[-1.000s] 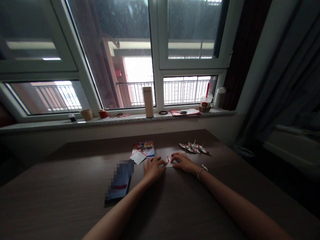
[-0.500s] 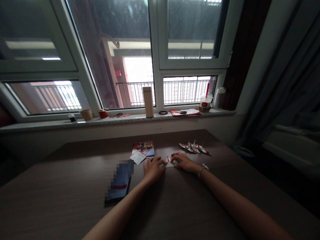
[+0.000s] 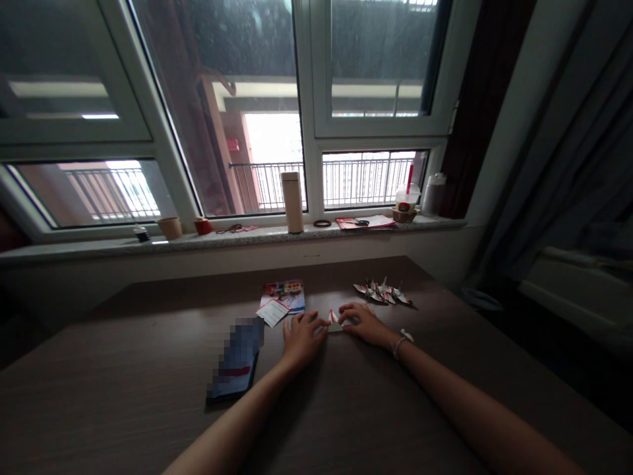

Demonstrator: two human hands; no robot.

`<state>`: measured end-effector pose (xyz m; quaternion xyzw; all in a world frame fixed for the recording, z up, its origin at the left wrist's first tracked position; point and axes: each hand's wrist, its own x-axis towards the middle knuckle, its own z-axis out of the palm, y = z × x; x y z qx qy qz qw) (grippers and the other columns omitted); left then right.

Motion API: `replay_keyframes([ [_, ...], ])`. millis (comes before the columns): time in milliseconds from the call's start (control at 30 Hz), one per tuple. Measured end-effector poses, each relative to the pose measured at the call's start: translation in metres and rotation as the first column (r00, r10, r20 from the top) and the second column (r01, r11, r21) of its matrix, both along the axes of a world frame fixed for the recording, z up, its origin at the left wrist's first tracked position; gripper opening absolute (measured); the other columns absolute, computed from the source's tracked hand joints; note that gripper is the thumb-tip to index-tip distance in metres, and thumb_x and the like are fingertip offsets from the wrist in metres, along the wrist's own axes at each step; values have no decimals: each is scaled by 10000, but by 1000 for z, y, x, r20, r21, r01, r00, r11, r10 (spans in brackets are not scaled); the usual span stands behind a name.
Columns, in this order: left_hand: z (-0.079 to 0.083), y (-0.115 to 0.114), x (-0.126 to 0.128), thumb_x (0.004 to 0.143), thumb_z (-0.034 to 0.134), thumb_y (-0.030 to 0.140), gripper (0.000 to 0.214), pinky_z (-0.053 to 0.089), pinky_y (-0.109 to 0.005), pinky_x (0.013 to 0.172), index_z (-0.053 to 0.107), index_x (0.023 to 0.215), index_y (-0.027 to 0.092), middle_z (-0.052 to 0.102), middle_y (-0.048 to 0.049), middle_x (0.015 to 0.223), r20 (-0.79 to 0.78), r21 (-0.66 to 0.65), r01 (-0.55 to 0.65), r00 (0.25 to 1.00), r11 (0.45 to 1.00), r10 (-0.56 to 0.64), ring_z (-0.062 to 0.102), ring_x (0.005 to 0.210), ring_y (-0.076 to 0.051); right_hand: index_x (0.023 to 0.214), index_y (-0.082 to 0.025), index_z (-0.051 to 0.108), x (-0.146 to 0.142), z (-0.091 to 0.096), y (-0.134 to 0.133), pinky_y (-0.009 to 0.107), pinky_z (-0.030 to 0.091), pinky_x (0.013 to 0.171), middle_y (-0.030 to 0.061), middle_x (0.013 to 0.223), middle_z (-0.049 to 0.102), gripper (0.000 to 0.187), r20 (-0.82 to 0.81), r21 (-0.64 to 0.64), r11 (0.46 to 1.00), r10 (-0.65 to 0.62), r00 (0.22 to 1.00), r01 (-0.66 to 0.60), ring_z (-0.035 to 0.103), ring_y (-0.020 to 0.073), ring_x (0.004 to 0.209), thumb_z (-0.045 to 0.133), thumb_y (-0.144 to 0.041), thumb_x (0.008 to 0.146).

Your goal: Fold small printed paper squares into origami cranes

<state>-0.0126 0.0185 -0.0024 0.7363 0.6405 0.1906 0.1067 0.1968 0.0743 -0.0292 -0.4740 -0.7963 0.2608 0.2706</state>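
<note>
Unreadable lettering marks the multicoloured paper packet (image 3: 285, 291) at ten o'clock from the white-and-red folded paper (image 3: 335, 324). Left hand (image 3: 302, 338), nine o'clock, and right hand (image 3: 364, 324), three, touch it, fingers half-curled; any pinch is unclear.

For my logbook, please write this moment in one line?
left hand: at folded paper; right hand: at paper's other side; white square: beyond left hand; folded shapes: beyond right hand
</note>
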Motion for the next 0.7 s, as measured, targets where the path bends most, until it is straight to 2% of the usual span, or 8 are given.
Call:
replay_keyframes([
  [200, -2, 2, 1, 919, 447, 507, 325, 167, -580, 1139, 722, 1032, 375, 562, 26, 1390, 23, 28, -18, 1000, 999, 17, 385, 1344, -299, 831, -262, 767, 2, 1, 2, 442, 245, 1115, 38, 1256, 608, 133, -55, -22, 1000, 17, 998, -19, 464, 273, 1253, 723, -344, 737],
  [333, -2, 2, 3, 898, 469, 538, 328, 157, -577, 1139, 734, 998, 373, 570, 27, 1380, 42, 22, -34, 999, 999, 33, 384, 1345, -300, 765, -242, 755, 0, 6, -3, 443, 247, 1113, 38, 1233, 620, 174, -73, -32, 999, -21, 997, 19, 475, 278, 1238, 713, -410, 751],
  [500, 1, 0, 2, 813, 610, 511, 275, 163, -577, 1131, 718, 1036, 392, 545, 21, 1404, 28, 1, -21, 999, 1000, 20, 375, 1347, -308, 816, -258, 745, -3, 10, -11, 468, 260, 1097, 41, 1261, 596, 182, -13, 15, 999, -29, 1000, 29, 459, 289, 1253, 773, -395, 701],
  [700, 3, -1, 2, 818, 616, 474, 302, 149, -579, 1136, 696, 1103, 411, 526, 18, 1423, 5, -27, -9, 1000, 1000, 9, 356, 1357, -315, 948, -283, 732, -4, 12, -15, 496, 273, 1096, 47, 1290, 589, 248, 7, 55, 998, -20, 1000, 19, 470, 282, 1255, 740, -419, 740],
])
